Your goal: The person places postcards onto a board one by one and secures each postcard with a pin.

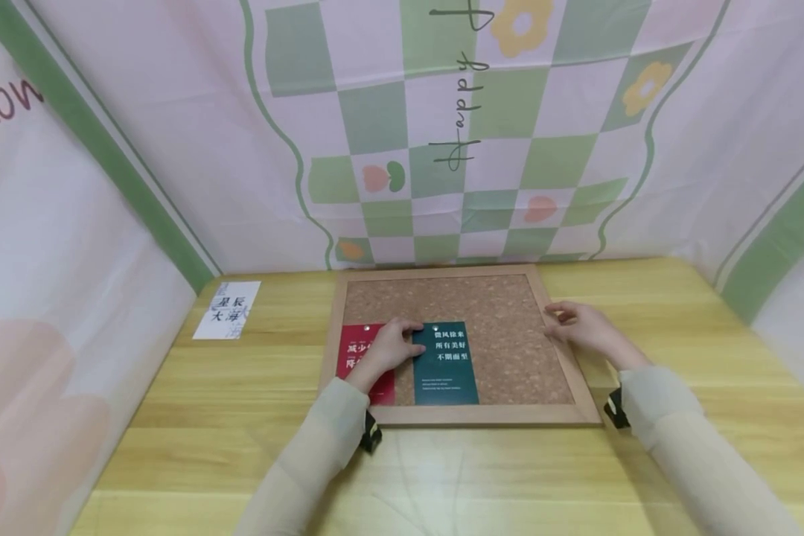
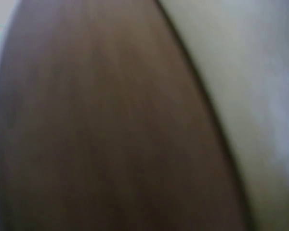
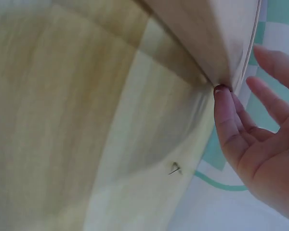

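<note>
A wood-framed cork board (image 1: 435, 298) lies on the table. On it are a red card (image 1: 383, 391) and a dark green card (image 1: 445, 376), both with white lettering and a small pin at the top. My left hand (image 1: 388, 348) reaches over the red card, hiding part of it; its thumb and forefinger touch the green card's left edge, apart from each other. At the board's right side, my right hand (image 1: 586, 327) touches the frame with its fingertips, also seen in the right wrist view. The left wrist view is a blur of brown frame and pale table.
A white card with black characters (image 1: 228, 310) lies at the table's far left. A small metal pin (image 3: 175, 168) lies on the table to the right of the board. Behind stands a green-and-white checked cloth (image 1: 442, 201), with pale cloth at both sides.
</note>
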Motion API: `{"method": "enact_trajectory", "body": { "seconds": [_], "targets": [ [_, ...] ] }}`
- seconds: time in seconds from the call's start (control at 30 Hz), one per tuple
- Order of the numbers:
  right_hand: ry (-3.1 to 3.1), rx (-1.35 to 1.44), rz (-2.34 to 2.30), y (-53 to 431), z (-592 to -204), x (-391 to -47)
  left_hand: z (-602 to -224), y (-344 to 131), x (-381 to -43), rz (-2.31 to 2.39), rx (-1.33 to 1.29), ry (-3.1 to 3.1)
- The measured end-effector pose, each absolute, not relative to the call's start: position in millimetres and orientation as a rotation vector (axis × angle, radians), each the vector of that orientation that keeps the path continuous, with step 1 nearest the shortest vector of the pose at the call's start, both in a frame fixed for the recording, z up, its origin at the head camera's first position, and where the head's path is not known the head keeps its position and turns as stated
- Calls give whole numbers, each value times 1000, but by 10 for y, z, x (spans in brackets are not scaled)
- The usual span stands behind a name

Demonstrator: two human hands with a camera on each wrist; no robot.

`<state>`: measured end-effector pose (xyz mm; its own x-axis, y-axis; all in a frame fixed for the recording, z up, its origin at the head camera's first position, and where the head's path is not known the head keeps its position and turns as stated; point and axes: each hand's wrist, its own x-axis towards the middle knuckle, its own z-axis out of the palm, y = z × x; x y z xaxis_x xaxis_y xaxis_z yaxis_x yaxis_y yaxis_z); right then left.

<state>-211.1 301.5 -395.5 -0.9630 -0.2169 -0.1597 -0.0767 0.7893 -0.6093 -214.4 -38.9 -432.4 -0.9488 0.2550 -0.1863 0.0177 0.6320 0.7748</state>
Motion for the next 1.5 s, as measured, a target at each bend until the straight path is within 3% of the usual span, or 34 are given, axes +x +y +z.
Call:
{"method": "enact_trajectory", "body": {
  "seconds": [1.5],
  "targets": [
    [2703,-381,-1031,3091,-4160,-2115,-4324,-399,-2142,1245,215,2564]
  ]
}}
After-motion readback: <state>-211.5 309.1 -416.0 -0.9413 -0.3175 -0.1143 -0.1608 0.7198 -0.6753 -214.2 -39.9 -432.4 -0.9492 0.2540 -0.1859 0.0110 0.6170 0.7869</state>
